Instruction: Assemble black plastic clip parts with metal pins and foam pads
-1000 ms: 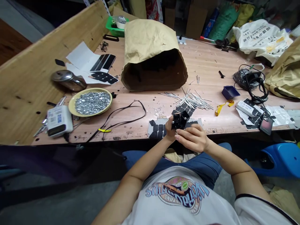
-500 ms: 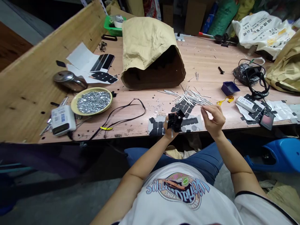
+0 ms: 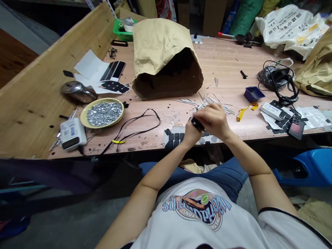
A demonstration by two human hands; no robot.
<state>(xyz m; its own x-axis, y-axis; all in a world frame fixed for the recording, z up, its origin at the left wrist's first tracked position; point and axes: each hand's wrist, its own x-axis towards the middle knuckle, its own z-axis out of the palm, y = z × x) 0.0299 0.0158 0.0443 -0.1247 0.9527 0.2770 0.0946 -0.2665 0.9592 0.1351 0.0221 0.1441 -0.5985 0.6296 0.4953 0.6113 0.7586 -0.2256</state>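
Note:
My left hand point(image 3: 192, 134) is closed around a small black plastic part point(image 3: 197, 123) just above the table's front edge. My right hand point(image 3: 214, 119) comes over the part from the right, its fingers bent and pressed together at the part's top. Whatever those fingers pinch is hidden. Behind the hands lies a loose pile of thin metal rods point(image 3: 185, 101), partly covered by my right hand. Tiny silver rings point(image 3: 173, 117) are scattered to the left. Under my hands is a grey sheet with black pads point(image 3: 174, 137).
A paper sack point(image 3: 160, 48) lies with its mouth facing me. On the left stand a yellow bowl of small metal pieces point(image 3: 103, 114), a white box point(image 3: 73, 134) and a black cord point(image 3: 137, 122). To the right are a purple tray point(image 3: 253, 94), a yellow strap point(image 3: 242, 112) and a black headset point(image 3: 286, 93).
My right hand has moved left, from beside the rods onto the black part. My left hand has risen slightly and turned the part, which is now mostly covered.

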